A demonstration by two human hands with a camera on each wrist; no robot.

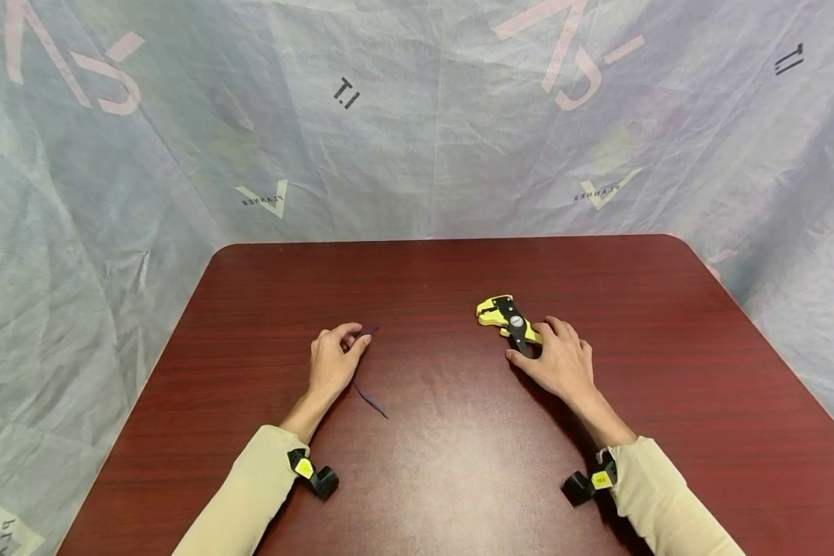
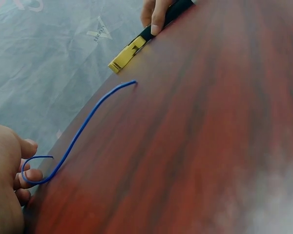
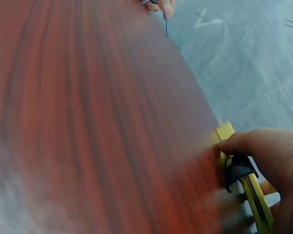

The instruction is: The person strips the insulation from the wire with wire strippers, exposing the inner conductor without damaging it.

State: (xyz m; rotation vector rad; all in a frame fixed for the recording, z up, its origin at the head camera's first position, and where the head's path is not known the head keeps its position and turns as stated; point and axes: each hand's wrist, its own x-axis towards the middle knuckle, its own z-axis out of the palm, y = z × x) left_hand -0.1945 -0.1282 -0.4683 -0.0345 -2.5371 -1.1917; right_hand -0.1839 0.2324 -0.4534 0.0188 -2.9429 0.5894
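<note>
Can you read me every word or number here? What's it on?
"PLANNER", mirrored, on the grey sheet
"V", pale, overlapping "PLANNER"
"T.I", slanted, on the sheet
Big pink letters on the sheet: can't tell which
Round label on the yellow-and-black tool: too small to read
Yellow stickers on the black wrist cameras: too small

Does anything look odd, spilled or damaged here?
The thin blue wire and yellow-and-black hand tool show no obvious damage, and I see no spill. The wrinkled grey sheet backdrop looks odd: its PLANNER lettering reads backwards.
</note>
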